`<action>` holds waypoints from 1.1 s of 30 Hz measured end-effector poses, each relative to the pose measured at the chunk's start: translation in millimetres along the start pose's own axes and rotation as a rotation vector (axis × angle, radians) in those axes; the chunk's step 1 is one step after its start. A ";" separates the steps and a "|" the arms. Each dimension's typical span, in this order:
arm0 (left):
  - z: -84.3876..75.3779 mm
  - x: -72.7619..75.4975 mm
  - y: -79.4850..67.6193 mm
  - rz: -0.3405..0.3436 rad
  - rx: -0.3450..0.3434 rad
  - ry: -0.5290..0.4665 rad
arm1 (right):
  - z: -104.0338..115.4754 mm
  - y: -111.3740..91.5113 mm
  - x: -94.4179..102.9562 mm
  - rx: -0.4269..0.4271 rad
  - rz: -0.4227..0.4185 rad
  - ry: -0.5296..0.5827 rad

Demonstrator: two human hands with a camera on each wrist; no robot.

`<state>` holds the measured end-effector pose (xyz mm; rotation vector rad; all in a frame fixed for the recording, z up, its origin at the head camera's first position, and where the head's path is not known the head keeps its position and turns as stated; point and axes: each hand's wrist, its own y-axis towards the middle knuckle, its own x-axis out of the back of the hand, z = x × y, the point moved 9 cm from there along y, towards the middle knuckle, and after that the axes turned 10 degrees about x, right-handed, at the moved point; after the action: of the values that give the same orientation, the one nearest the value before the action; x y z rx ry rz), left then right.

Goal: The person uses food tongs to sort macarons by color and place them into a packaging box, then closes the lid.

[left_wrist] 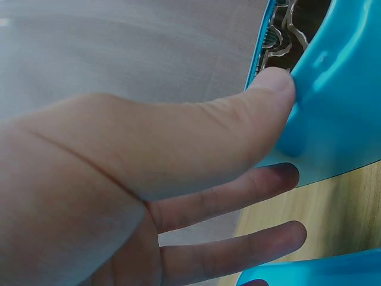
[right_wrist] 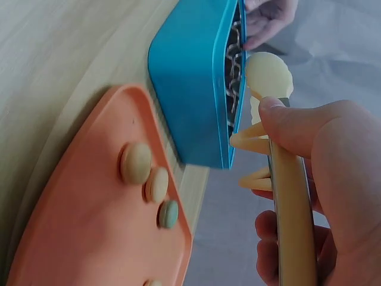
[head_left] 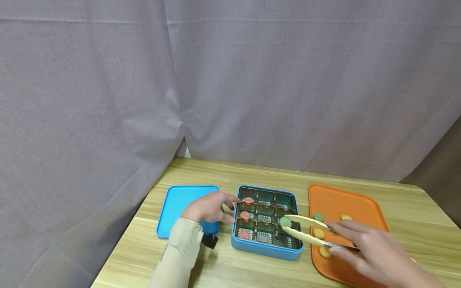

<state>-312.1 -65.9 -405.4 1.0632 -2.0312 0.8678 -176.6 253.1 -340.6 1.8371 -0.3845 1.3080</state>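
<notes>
A blue box holds a clear tray split into several compartments. Pink macarons lie in its left column, one per compartment. My left hand is at the box's left side, fingers extended; the thumb touches the rim in the left wrist view. In my right hand I grip a pair of tongs with cream-coloured tips. Between those tips a green macaron is held over the right column, around the middle row. The tong tips hide part of the compartments below.
Right of the box lies an orange tray with several yellow macarons and another green macaron. A blue lid lies left of the box, partly under my left arm. A grey curtain hangs behind the wooden table.
</notes>
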 end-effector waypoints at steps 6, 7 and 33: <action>0.6 -0.4 -0.7 0.001 0.007 0.004 | 16.3 14.0 -6.4 0.094 -0.015 0.020; 0.7 -0.4 -0.7 0.001 0.008 0.005 | 18.7 15.8 -7.4 0.105 -0.016 0.019; 1.2 -0.6 0.7 0.003 -0.003 -0.006 | 30.2 25.2 -18.6 0.119 0.040 0.034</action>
<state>-312.8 -66.3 -406.7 1.0630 -2.0383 0.8642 -181.7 210.7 -349.4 1.9116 -0.3336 1.4140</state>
